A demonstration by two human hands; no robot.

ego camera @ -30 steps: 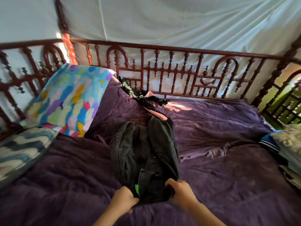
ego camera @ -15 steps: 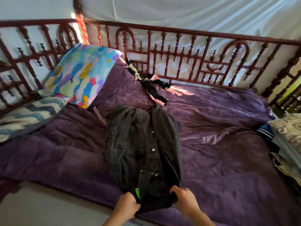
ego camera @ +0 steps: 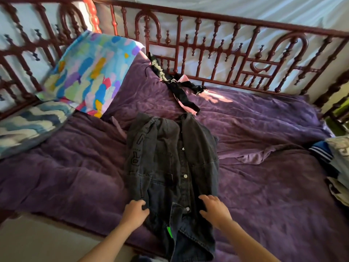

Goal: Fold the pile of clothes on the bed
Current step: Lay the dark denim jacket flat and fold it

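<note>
- Looking down, we see a dark grey denim jacket (ego camera: 170, 167) spread front-up on the middle of a purple velvety bedspread (ego camera: 264, 186), with its collar toward the far rail and its hem toward us.
- The hem end hangs over the near edge of the bed, where a small bright green tag (ego camera: 169, 231) shows on the fabric.
- A sleeve with dark lettering lies along the jacket's left side, and pale snap buttons run down its middle.
- Our left hand (ego camera: 135, 212) sits at the jacket's left edge near the hem, fingers bent with their tips on the denim. We cannot tell whether it pinches the cloth or merely touches it.
- Our right hand (ego camera: 215, 208) lies on the jacket's right side, level with the left hand, fingers spread and relaxed, grasping nothing.
- A thin black and pink garment (ego camera: 181, 91) trails from the far rail down the bedspread, ending just beyond the jacket's collar.
- A pillow in a bright multicoloured brushstroke cover (ego camera: 90, 72) leans at the far left, and a pillow with blue and white wavy stripes (ego camera: 32, 125) lies just in front of it.
- A stack of blue, white and grey clothes (ego camera: 340, 157) sits at the right edge of the bed, well apart from the jacket.
- A carved dark red wooden rail (ego camera: 207, 16) runs along the far side, with pale cloth (ego camera: 245, 6) hanging behind it.
</note>
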